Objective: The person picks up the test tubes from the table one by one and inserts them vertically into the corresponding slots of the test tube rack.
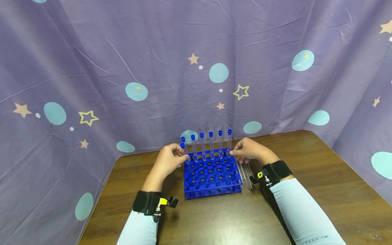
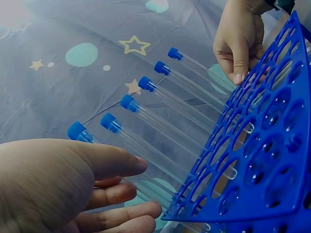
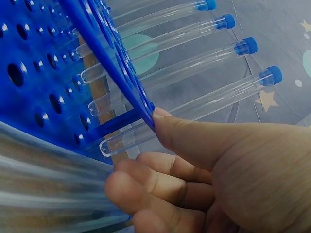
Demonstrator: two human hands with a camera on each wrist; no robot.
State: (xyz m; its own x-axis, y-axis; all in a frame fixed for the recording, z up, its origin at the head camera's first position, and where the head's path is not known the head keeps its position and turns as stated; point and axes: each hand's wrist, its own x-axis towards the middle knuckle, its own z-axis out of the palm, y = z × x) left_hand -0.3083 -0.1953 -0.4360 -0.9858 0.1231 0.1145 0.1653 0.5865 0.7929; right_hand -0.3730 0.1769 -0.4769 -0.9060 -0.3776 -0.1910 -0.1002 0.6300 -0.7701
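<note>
A blue test tube rack (image 1: 212, 185) stands on the table. Along its back row, several clear test tubes (image 1: 211, 144) with blue caps stand upright. My left hand (image 1: 171, 158) is at the rack's back left corner, beside the leftmost tubes. In the left wrist view its thumb and fingers (image 2: 121, 213) are apart around a capped tube, whose middle they partly hide. My right hand (image 1: 249, 149) grips the rack's right edge near the back corner. Its thumb (image 3: 177, 133) presses the top plate, while the other fingers curl below, close to the rightmost tube (image 3: 194, 107).
Loose clear tubes (image 1: 248, 180) lie on the wooden table (image 1: 220, 217) along the rack's right side, under the right wrist. A purple curtain (image 1: 171, 68) with stars and dots hangs right behind the table.
</note>
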